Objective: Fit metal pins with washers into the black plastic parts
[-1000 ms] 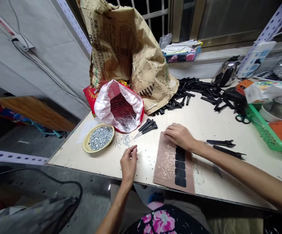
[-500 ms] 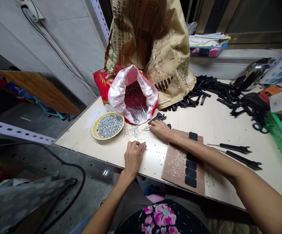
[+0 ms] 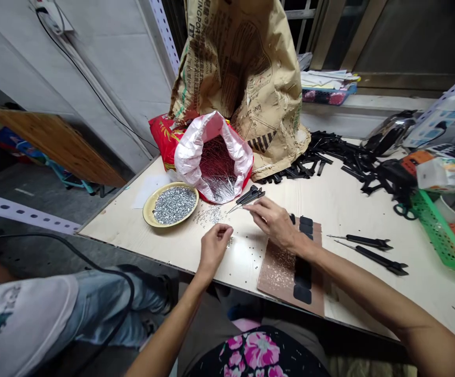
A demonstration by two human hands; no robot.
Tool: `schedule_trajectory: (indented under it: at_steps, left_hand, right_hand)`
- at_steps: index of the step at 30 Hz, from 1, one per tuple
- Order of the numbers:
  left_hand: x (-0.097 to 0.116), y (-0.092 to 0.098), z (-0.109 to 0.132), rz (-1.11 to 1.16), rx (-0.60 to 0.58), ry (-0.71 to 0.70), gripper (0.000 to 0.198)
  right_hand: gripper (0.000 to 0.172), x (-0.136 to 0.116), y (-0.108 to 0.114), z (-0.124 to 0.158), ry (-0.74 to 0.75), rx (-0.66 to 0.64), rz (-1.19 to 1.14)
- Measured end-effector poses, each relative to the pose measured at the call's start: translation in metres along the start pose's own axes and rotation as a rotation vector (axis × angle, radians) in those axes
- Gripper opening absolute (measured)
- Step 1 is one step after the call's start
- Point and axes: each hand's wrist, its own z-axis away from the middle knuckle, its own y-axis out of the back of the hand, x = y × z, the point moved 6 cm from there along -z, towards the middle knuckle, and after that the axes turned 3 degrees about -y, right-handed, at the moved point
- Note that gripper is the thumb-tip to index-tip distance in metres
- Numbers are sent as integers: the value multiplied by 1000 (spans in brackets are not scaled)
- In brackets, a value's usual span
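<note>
My left hand point(image 3: 214, 245) is over the table edge, thumb and fingertips pinched together; what they hold is too small to make out. Small shiny metal bits point(image 3: 230, 242) lie beside those fingertips. My right hand point(image 3: 273, 221) has thumb and forefinger closed at the thin metal shafts point(image 3: 234, 208) of black fork-ended tools point(image 3: 251, 195); whether it grips one I cannot tell. Loose silver pieces point(image 3: 208, 215) are scattered left of the shafts. A yellow bowl point(image 3: 147, 215) full of similar pieces stands further left. Behind, an open red-and-white bag point(image 3: 188, 157) contains thin dark-red and silver rods.
A brown board point(image 3: 274, 280) with black pads lies under my right forearm. Two black fork-ended tools point(image 3: 372, 256) lie to the right, near a green basket point(image 3: 439, 246). Black parts point(image 3: 329, 146) are heaped behind, beside a large paper sack point(image 3: 246, 89). A person's jeans point(image 3: 105, 303) show at lower left.
My right hand has lifted and shifted slightly right, with fingertips still by the thin shafts. My left hand stays pinched in nearly the same place. A person has come into view at lower left.
</note>
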Motion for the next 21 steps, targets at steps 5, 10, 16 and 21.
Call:
schedule_trajectory:
  at_steps: [5,10,16,21]
  left_hand:
    - [6,-9,4,705,27,270,30]
    - [19,-20,5,855,60,289,32]
    - [28,-21,22,796,130,251,31]
    - [18,-30,20,788,125,240,42]
  right_hand:
    - [30,-17,-12,26,-79,-122,-3]
    - [30,-17,-9,30,-149,-94,25]
    - [33,-18,-7,55,-125,-80,12]
    - [32,-8,-9,58,25,10,-56]
